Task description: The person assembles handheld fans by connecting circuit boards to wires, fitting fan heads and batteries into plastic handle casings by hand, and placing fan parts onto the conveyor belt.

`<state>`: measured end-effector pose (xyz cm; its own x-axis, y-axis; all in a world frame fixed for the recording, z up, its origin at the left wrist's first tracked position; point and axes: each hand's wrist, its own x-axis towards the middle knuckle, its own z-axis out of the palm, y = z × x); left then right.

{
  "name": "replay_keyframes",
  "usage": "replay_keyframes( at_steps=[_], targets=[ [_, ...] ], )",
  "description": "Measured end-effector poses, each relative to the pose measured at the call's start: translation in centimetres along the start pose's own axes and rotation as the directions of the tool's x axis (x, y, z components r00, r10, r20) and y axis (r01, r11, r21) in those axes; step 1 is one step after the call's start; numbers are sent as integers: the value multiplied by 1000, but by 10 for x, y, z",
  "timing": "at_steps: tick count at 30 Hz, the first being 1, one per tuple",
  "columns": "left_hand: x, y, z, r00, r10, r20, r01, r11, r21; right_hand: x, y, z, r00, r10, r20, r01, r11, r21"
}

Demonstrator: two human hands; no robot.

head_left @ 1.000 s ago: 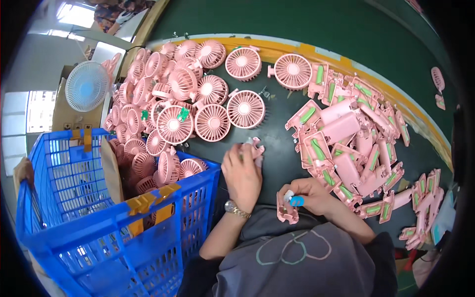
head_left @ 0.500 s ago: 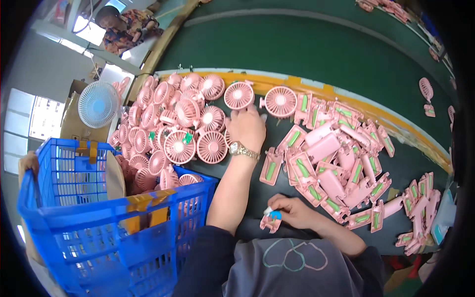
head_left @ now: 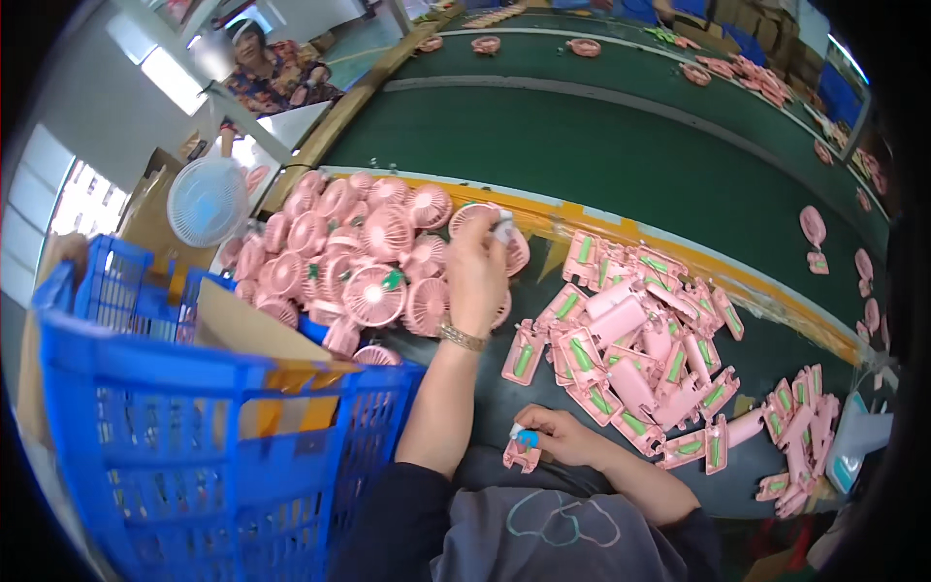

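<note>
My left hand, with a watch on its wrist, reaches to the right edge of a heap of round pink fan heads. Its fingers are closed on a tilted pink fan head, and something white shows at a fingertip. Another fan head lies just beyond the fingers, partly covered by them. Close to my body, my right hand pinches a small pink plastic part. White and blue coverings or bits show at those fingertips; which, I cannot tell.
Pink handle shells with green strips are piled right of centre, and a smaller pile lies farther right. A blue crate stands at the left. Beyond the taped ledge runs a green conveyor. A person sits at the far left.
The view has tilted up, showing more of the conveyor. My left hand has closed on the right-hand fan head, which has shifted left and tilted. My right hand still holds the small pink part.
</note>
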<state>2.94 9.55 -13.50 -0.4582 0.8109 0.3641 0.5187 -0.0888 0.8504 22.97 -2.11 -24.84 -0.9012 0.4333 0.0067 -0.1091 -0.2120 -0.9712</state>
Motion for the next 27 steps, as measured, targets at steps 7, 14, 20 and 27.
replay_keyframes(
  at_steps=[7, 14, 20, 27],
  targets=[
    [-11, 13, -19, 976, 213, 38, -215, 948, 232, -2, -24, 7, 999, 51, -4, -51, 989, -135],
    [-20, 14, 0, 966, -67, 249, 186, 850, -492, -2, -7, 4, 999, 22, 31, -18, 990, -139],
    [-27, 18, -3, 904, -129, 407, 404, 569, -716, -1, -18, 4, 998, 65, 19, -64, 998, -25],
    [-30, 1, -16, 941, 19, 338, 232, 690, -685, 0, -4, -5, 996, 91, 3, -87, 947, 309]
  ],
)
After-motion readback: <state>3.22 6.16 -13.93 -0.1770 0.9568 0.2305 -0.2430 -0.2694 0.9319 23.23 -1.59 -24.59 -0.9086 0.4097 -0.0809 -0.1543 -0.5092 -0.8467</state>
